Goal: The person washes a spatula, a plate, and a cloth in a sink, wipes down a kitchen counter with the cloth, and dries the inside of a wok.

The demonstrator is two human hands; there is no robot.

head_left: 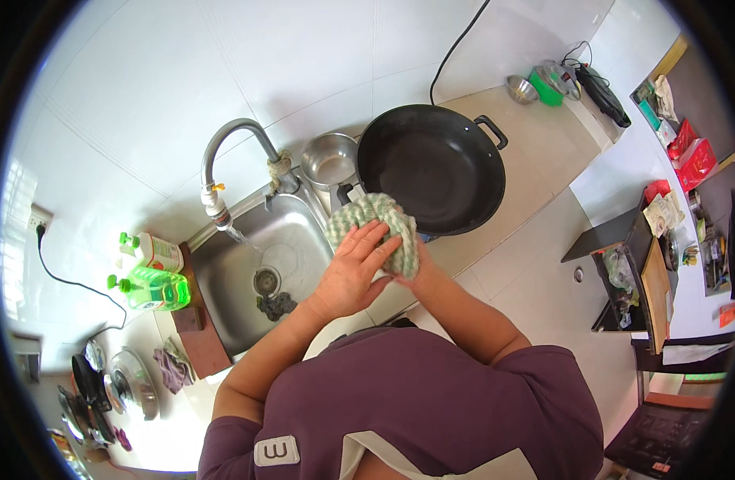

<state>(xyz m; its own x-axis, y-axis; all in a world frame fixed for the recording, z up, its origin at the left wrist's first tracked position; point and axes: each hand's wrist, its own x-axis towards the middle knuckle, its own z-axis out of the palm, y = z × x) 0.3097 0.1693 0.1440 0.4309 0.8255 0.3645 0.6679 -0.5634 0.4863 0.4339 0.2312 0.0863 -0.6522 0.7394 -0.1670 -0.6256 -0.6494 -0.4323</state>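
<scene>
My left hand (359,264) lies with its fingers spread flat over a thick green-and-white knitted cloth (373,222). My right hand (424,264) supports the cloth from the right and below, its fingers mostly hidden. Whether something else is inside or under the cloth, I cannot tell. Both hands are above the counter edge, between the sink and a large black wok (433,171). To the left, the stainless steel sink (220,288) has water running from a curved faucet (235,126). A dark scrubbing pad (277,306) lies beside the drain strainer (266,281).
A steel pan (329,159) stands between faucet and wok. Green-topped detergent bottles (159,289) line the sink's left side, near a glass lid (133,384) and a crumpled rag (174,366). A small metal bowl (521,90) sits far right. A black cabinet (631,270) is at right.
</scene>
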